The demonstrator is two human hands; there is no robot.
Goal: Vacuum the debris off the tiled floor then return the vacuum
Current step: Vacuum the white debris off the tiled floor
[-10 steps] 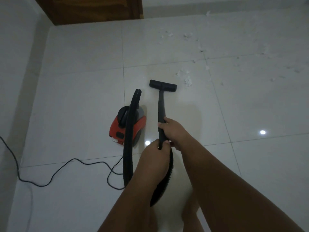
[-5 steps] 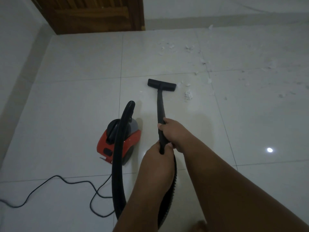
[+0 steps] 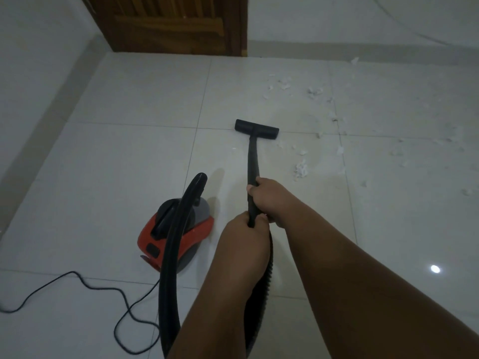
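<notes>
Right hand [image 3: 269, 196]: fingers curled tight round the wand [image 3: 252, 161], on the farther part of the grip.
Left hand [image 3: 246, 239]: fingers wrapped round the wand's near end, just behind the right hand.
Wand: black, runs straight away from the person, tilted down to the floor head [image 3: 256, 129].
Floor head: flat on the tiled floor [image 3: 116, 164], mid-floor, on a grout line.
Debris [image 3: 300, 170]: white scraps. The nearest clump lies just right of the wand, with more scattered toward the floor's far right corner and along its right side.
Vacuum canister [image 3: 181, 237]: red, black and grey, standing on the floor left of the wand, near the hands. The housing is closed and its contents are hidden.
Hose [image 3: 171, 268]: black, arches up from the canister, drops to the near edge and passes under the left forearm.
Cord [image 3: 103, 288]: black, looping over the floor's near left part.
Door [image 3: 168, 24]: brown wood, at the floor's far edge.
</notes>
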